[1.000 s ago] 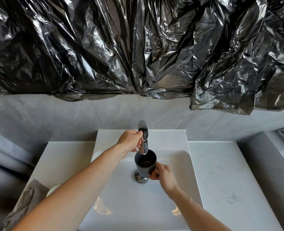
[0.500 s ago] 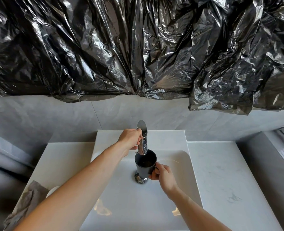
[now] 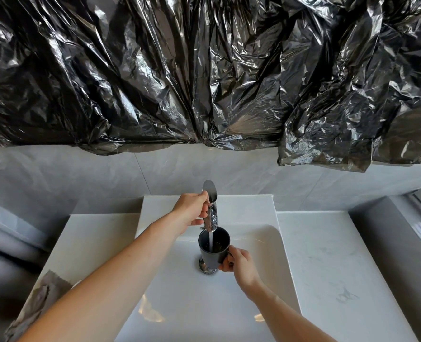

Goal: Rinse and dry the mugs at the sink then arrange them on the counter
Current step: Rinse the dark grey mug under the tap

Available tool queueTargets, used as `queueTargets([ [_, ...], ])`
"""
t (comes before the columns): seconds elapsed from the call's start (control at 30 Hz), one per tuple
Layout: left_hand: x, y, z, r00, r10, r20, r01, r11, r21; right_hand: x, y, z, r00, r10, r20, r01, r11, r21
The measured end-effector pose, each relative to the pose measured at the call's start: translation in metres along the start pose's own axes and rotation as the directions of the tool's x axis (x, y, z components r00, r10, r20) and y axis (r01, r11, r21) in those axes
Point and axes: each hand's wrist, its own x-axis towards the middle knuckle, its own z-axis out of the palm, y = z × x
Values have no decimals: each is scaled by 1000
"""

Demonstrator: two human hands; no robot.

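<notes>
While water ran into black mug [image 3: 213, 248] | right hand [image 3: 240, 264] gripped handle | left hand [image 3: 192, 211] gripped chrome faucet [image 3: 210, 208] | over sink [image 3: 266, 267]

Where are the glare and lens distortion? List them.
Head view: bright glare streaks on the crumpled black plastic sheet; sharp highlights on the chrome faucet; two soft light patches on the sink basin; wide-angle bending curves the counter edges outward; focus is crisp throughout.

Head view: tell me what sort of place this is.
Probably a bathroom vanity or small washroom: a white rectangular basin set in a pale marble-look counter, a chrome tap running water into a dark mug, and grey wall tiles behind.
</notes>
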Motion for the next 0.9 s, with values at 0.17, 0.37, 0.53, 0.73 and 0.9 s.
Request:
queueTargets([
  [0.17, -1, -4, 0, 999, 30, -22, -30, 999, -14, -1, 11, 1, 1000, 2, -1, -2, 1000, -15],
  [0.37, -4, -12, -4, 998, 65, -22, -64, 998, 11, -1, 15, 3, 1000, 8, 18, -8, 1000, 10],
  [0.53, -8, -18, -10, 997, 81, -20, -80, 997, 24, 1, 15, 5, 1000, 4, 29, -5, 1000, 15],
  [0.73, -11, -16, -13, 994, 104, -24, -103, 994, 32, 2, 15, 6, 999, 11, 33, -11, 1000, 13],
  [0.9, -13, -14, -11, 992, 128, -4, -128, 991, 34, 2, 11, 11, 1000, 6, 18, -6, 1000, -7],
])
